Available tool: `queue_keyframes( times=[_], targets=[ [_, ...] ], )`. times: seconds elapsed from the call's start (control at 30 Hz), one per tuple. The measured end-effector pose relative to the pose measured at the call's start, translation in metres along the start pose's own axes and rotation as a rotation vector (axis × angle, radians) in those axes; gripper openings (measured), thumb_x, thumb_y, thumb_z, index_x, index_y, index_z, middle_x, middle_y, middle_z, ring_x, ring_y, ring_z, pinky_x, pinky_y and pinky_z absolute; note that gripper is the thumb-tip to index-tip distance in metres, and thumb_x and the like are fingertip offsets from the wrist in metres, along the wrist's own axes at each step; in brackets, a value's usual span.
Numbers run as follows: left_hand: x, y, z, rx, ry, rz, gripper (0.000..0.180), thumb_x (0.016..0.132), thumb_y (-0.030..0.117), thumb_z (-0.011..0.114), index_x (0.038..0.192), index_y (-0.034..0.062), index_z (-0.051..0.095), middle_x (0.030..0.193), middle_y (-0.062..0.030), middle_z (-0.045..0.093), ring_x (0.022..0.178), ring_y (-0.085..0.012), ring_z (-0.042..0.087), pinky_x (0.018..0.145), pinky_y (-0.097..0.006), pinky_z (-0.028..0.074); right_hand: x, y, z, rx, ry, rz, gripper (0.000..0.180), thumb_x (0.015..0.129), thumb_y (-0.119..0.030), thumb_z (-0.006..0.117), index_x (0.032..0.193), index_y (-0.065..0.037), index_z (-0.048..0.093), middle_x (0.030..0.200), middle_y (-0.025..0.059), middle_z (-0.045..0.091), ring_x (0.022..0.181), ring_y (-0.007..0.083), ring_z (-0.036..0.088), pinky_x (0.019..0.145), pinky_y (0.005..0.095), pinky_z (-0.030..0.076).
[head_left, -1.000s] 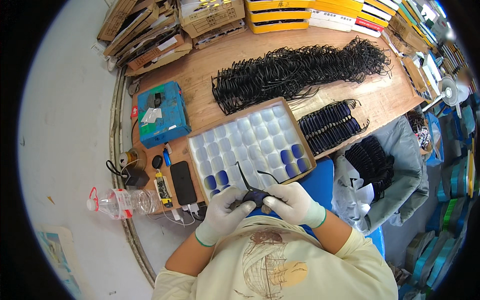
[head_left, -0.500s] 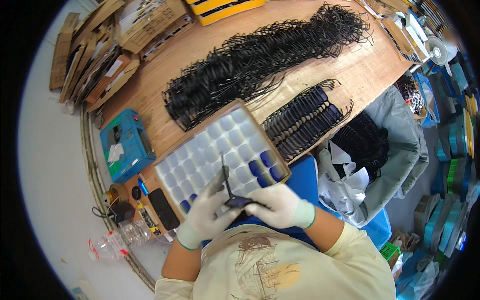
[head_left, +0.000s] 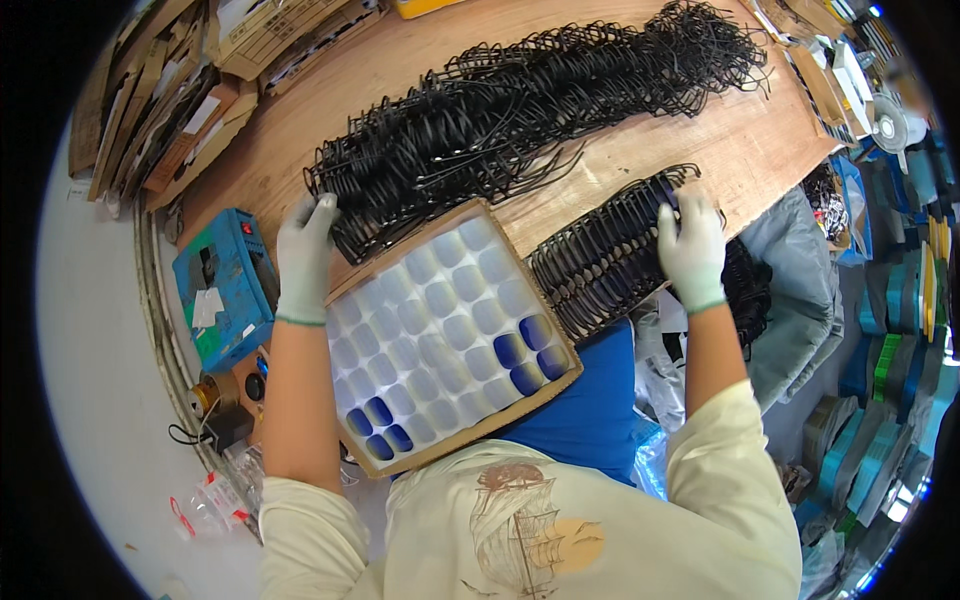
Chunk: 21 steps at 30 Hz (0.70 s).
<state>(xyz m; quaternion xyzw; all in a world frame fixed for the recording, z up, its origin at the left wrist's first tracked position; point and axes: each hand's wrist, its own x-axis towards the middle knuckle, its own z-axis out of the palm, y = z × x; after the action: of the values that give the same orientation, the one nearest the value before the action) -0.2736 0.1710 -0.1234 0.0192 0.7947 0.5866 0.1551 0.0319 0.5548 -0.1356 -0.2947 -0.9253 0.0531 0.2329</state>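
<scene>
A long heap of black eyeglass frames (head_left: 520,110) lies across the wooden table (head_left: 760,130). My gloved left hand (head_left: 305,250) reaches to the heap's left end, with its fingers curled onto a frame there. My gloved right hand (head_left: 690,245) rests on the far end of a tidy row of stacked black frames (head_left: 600,255) and grips the frame at that end. Between my arms sits a cardboard tray (head_left: 440,300) of clear pockets, several of which hold blue lenses (head_left: 525,350).
A blue box device (head_left: 225,285) stands left of the tray, and flat cardboard boxes (head_left: 170,110) are stacked behind it. A grey cloth (head_left: 800,260) with more black frames hangs off the right edge. A small fan (head_left: 890,125) is at the far right.
Both hands were together over the tray's near edge holding one black frame. They have since spread apart, the left to the heap and the right to the stacked row.
</scene>
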Motion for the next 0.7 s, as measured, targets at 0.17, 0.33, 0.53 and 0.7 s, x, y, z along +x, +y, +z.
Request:
queue_keyframes(
  times=[0.17,0.33,0.53,0.7],
  targets=[
    [-0.080,-0.008,-0.017,-0.038,0.204,0.352,0.050,0.091,0.010,0.065,0.135,-0.0054,0.047,0.114,-0.0094,0.061,0.099,-0.0178,0.062,0.083,-0.031,0.056,-0.094,-0.138,-0.030,0.444,-0.455,-0.320,0.028,0.086,-0.018,0.069,0.111,-0.005,0.068,0.103,0.0146,0.069,0.090,0.0326,0.069,0.082,0.0439,0.057],
    [-0.191,0.006,-0.037,-0.126,-0.190,0.089,0.040,0.087,-0.001,0.054,0.126,-0.0073,0.047,0.105,-0.0173,0.065,0.092,-0.0248,0.069,0.083,-0.040,0.060,-0.126,-0.194,-0.019,0.073,-0.784,-0.211,0.041,0.082,-0.024,0.072,0.114,-0.001,0.062,0.116,0.0185,0.059,0.109,0.0364,0.062,0.088,0.0458,0.056],
    [-0.302,-0.003,-0.061,-0.347,-0.407,-0.206,0.032,0.098,0.003,0.048,0.127,-0.0090,0.045,0.115,-0.0233,0.065,0.100,-0.0281,0.070,0.087,-0.040,0.059,-0.136,-0.175,-0.036,0.320,-0.684,-0.340,0.022,0.086,-0.016,0.067,0.105,-0.005,0.061,0.100,0.0171,0.063,0.090,0.0376,0.066,0.077,0.0474,0.055],
    [-0.325,-0.014,-0.062,-0.082,-0.500,-0.011,0.056,0.106,0.025,0.051,0.146,-0.0111,0.036,0.120,-0.0226,0.066,0.096,-0.0229,0.071,0.083,-0.032,0.056,-0.167,-0.212,-0.115,1.131,-0.748,-0.156,0.026,0.088,-0.008,0.073,0.113,-0.002,0.068,0.098,0.0154,0.071,0.078,0.0286,0.069,0.072,0.0347,0.057]
  ],
)
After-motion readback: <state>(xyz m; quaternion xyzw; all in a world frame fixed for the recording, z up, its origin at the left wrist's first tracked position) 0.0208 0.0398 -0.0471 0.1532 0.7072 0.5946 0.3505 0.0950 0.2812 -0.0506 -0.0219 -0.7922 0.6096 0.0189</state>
